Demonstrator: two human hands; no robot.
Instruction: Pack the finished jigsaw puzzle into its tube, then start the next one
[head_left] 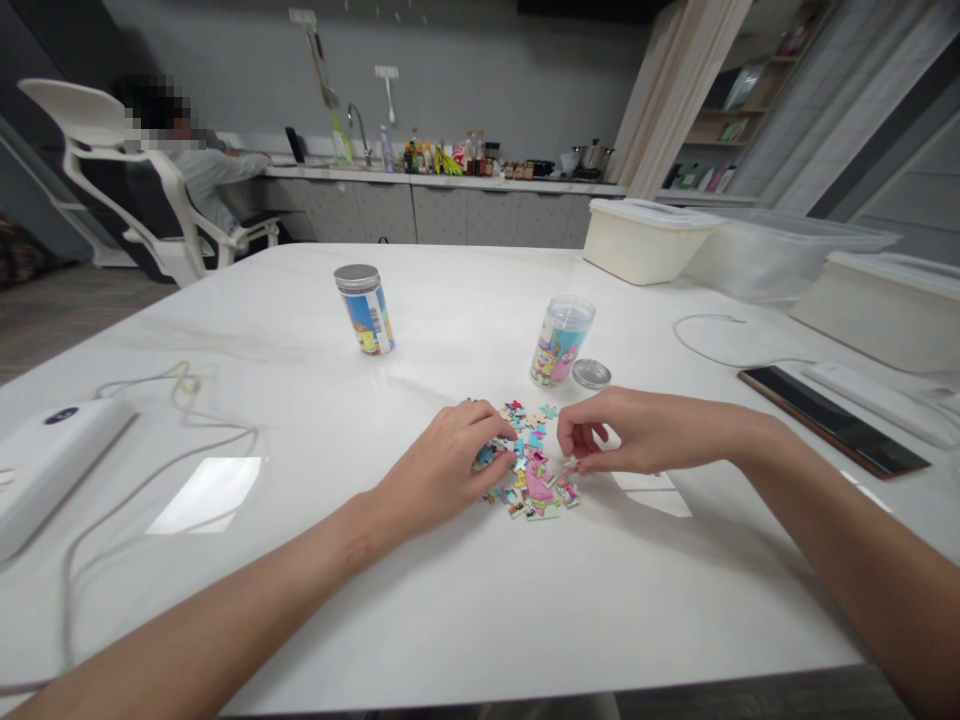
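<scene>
A pile of loose jigsaw puzzle pieces [538,482], brightly coloured with pink, blue and yellow print, lies on the white table. My left hand [457,452] rests at the pile's left side, thumb and index finger apart over the pieces; some pieces are hidden beneath it. On the right side, my right hand [619,432] has its fingers curled, with a small puzzle piece [570,464] at the thumb and fingertips. Just behind the pile stands an open clear jar [562,345] with a cartoon print, its silver lid [592,374] lying beside it.
A second cartoon jar [365,312], lid on, stands farther left. A white power strip [64,465] and its cable lie at the left. A dark phone-like slab [832,420] and pale storage boxes [649,245] are at the right. A person sits in a white chair [161,200] beyond.
</scene>
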